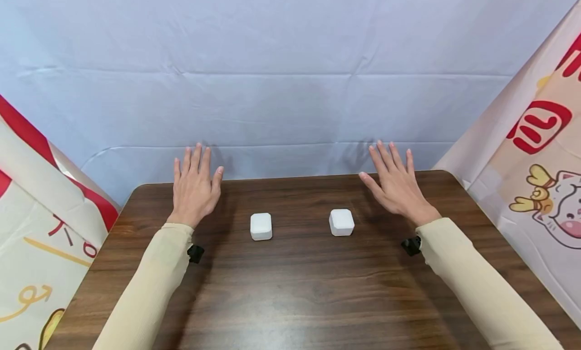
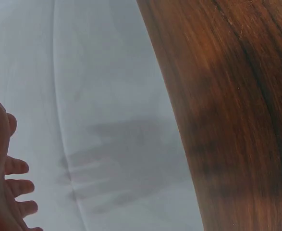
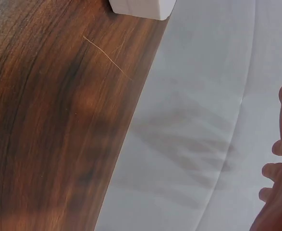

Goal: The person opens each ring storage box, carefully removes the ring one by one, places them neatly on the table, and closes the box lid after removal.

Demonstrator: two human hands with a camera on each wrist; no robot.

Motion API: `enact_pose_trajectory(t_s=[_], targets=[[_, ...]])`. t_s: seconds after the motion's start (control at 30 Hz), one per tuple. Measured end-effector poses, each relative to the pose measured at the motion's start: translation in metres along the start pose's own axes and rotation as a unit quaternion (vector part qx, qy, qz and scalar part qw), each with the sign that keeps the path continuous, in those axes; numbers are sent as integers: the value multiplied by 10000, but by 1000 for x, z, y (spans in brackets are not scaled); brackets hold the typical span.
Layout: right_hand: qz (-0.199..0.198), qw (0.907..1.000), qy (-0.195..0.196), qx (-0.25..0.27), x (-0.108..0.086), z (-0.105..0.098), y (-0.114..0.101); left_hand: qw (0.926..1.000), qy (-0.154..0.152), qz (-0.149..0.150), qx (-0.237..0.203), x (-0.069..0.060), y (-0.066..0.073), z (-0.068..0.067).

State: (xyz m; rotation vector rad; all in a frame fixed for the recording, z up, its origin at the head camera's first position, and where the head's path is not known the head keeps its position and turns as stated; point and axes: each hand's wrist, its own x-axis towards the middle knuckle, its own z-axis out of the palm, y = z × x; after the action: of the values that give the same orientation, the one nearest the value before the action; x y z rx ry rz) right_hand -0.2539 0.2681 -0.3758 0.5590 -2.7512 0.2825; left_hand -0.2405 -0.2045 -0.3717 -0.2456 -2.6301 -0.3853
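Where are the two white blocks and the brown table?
Left white block (image 1: 260,225), head view, on its top face.
Right white block (image 1: 342,221), head view, on its top face.
Brown table (image 1: 290,279), head view, on its wood-grain top.

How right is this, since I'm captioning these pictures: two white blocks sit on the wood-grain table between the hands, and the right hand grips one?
Not quite: the right hand grips nothing. The head view shows it outstretched, away from the left white block and the right white block, which do sit on the wood-grain table between it and the left hand.
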Motion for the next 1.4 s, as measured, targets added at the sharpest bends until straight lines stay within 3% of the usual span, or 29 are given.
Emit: enact_pose_trajectory(t_s=[0.27, 0.57, 0.73, 0.9, 1.0, 1.17, 1.4], targets=[[-111, 9993, 280, 214, -5, -1, 0, 9996, 198, 147, -130, -3, 2, -1], [52, 9992, 160, 351, -16, 0, -2, 9996, 246, 129, -112, -9, 3, 2], [53, 9994, 153, 319, -20, 0, -3, 9996, 130, 79, -242, -12, 4, 3], [221, 9983, 68, 527, -26, 1, -7, 9977, -210, -104, -641, -16, 7, 3], [334, 9971, 19, 683, -30, 3, -11, 9932, -510, -309, -1001, -19, 7, 4], [328, 9940, 64, 1037, -38, 7, -15, 9795, -987, -644, -1632, -26, 7, 6], [309, 9871, 79, 1571, -47, 12, -21, 9627, -1173, -702, -2336, -36, 4, 11]])
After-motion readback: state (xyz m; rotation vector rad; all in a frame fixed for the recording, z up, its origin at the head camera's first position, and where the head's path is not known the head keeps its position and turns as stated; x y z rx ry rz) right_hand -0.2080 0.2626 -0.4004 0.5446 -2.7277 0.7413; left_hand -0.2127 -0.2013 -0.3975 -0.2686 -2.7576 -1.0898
